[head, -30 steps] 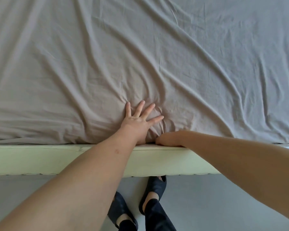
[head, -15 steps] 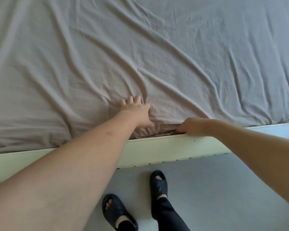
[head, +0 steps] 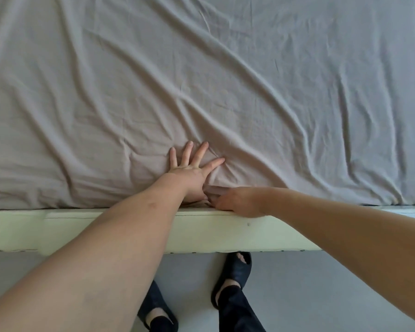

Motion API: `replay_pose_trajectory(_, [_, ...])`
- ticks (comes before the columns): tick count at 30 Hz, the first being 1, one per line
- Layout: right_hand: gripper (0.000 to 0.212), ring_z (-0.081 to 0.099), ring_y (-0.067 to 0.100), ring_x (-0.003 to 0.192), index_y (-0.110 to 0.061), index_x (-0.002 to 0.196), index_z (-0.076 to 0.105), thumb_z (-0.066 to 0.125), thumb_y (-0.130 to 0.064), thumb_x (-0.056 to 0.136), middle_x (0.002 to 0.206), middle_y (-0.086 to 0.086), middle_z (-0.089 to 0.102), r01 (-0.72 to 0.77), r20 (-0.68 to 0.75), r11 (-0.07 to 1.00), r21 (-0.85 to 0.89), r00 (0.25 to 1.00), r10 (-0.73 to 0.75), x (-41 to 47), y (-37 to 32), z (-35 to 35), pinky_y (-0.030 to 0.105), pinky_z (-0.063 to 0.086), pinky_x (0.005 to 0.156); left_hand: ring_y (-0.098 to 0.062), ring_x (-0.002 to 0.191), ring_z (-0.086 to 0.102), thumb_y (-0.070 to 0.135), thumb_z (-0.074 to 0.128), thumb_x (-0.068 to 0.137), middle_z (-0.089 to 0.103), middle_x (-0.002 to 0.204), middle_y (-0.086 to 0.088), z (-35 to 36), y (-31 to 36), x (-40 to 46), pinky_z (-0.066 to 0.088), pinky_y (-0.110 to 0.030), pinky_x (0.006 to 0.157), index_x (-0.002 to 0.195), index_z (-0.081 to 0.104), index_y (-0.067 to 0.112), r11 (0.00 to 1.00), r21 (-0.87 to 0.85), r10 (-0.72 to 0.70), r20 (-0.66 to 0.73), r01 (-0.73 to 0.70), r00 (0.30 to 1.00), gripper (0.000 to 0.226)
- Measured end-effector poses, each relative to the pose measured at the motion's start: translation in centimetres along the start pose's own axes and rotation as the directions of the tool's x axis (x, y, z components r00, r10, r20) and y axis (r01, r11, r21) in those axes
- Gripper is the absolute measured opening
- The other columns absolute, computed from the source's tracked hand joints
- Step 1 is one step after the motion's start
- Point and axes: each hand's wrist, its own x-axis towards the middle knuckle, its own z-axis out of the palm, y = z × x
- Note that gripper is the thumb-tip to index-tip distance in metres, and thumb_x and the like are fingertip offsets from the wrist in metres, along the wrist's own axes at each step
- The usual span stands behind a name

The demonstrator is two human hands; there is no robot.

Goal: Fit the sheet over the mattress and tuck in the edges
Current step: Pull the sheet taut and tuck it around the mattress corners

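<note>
A grey-mauve sheet (head: 225,80) lies wrinkled over the mattress and fills the upper part of the view. My left hand (head: 192,168) presses flat on it near the front edge, fingers straight and spread. My right hand (head: 235,202) sits just to its right at the seam between the sheet and the pale green bed frame (head: 106,228). Its fingers point left and push into the sheet's edge; the fingertips are partly hidden in the fabric. Folds radiate from the spot under both hands.
The bed frame's front rail runs across the view below the sheet. Beneath it is grey floor (head: 309,295) with my two feet in dark sandals (head: 235,271). At the far right a strip of white mattress edge (head: 412,209) shows.
My left hand has spread its fingers flat again. My right hand has slid left along the sheet's edge until it is beside the left hand.
</note>
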Motion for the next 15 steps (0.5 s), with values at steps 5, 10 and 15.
replay_pose_trajectory(5, [0.072, 0.006, 0.021, 0.156, -0.052, 0.156, -0.004, 0.029, -0.072, 0.096, 0.17, -0.01, 0.007, 0.122, 0.119, 0.991, -0.062, 0.986, -0.114, 2.8, 0.4, -0.5, 0.052, 0.002, 0.125, -0.033, 0.141, -0.046, 0.088, 0.058, 0.064, -0.047, 0.155, 0.007, 0.1, -0.1, 0.5, -0.02, -0.07, 0.11, 0.143, -0.022, 0.065, 0.999, -0.036, -0.01, 0.004, 0.01, 1.0, 0.115])
replay_pose_trajectory(10, [0.065, 0.0, 0.026, 0.156, -0.036, 0.159, -0.012, 0.017, -0.06, 0.106, 0.169, 0.0, 0.001, 0.029, 0.158, 0.988, -0.15, 0.987, -0.005, 3.4, -0.9, 0.1, 0.046, -0.001, 0.123, -0.032, 0.141, -0.046, 0.056, 0.079, 0.068, -0.049, 0.154, 0.009, 0.4, 0.0, 1.1, -0.023, -0.069, 0.11, 0.142, -0.019, 0.068, 0.998, -0.043, -0.044, -0.027, 0.042, 0.999, 0.123])
replay_pose_trajectory(15, [0.057, 0.023, 0.024, 0.153, -0.023, 0.162, 0.022, 0.027, -0.045, 0.109, 0.167, 0.007, 0.023, 0.021, 0.112, 0.981, -0.193, 0.994, 0.001, 4.3, -1.4, 0.8, 0.036, 0.016, 0.121, -0.034, 0.14, -0.047, 0.056, 0.08, 0.062, -0.051, 0.152, 0.006, 0.9, 0.3, 0.6, -0.023, -0.07, 0.108, 0.142, -0.026, 0.065, 0.999, -0.021, -0.043, -0.094, 0.041, 0.995, 0.133])
